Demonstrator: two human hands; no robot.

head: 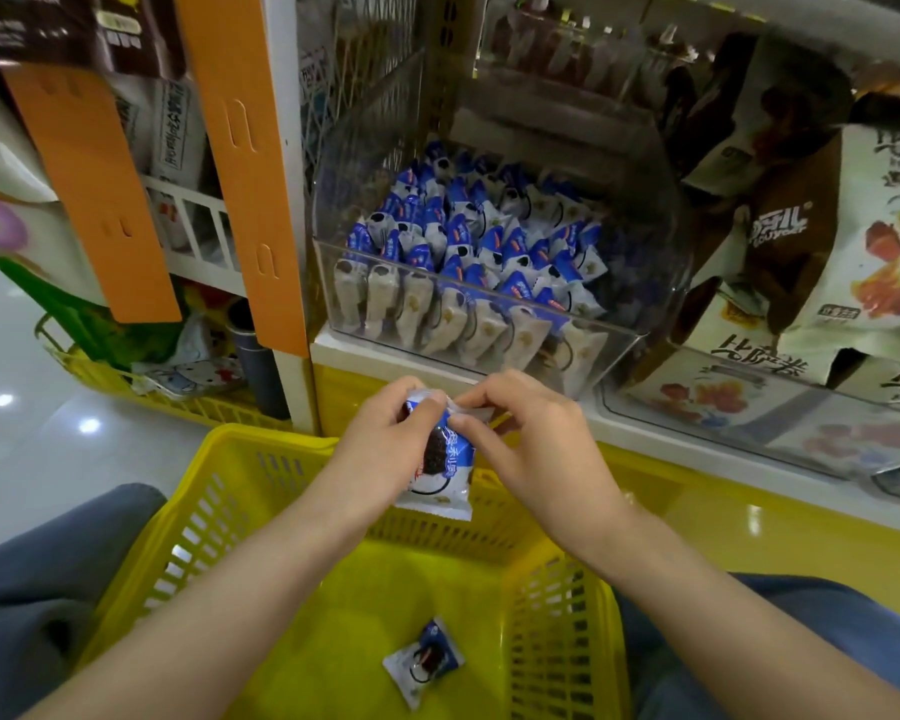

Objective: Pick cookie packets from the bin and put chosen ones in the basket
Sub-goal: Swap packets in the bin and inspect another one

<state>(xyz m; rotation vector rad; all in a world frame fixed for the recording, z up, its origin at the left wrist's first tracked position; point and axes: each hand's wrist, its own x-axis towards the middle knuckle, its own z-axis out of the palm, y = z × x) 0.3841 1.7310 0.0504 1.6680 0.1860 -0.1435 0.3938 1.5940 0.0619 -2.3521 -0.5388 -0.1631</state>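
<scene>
A blue-and-white cookie packet (442,467) hangs upright above the far rim of the yellow basket (240,491). My left hand (385,433) grips its upper left side, and my right hand (531,439) pinches its top edge. A second cookie packet (423,662) lies flat on the basket floor. Behind my hands stands the clear plastic bin (640,324), filled with several more packets (468,241) of the same kind.
Large snack bags (848,241) crowd the shelf to the right of the bin. An orange shelf post (240,163) rises to its left. Another yellow basket (141,387) with goods sits on the floor at left. My knees flank the basket.
</scene>
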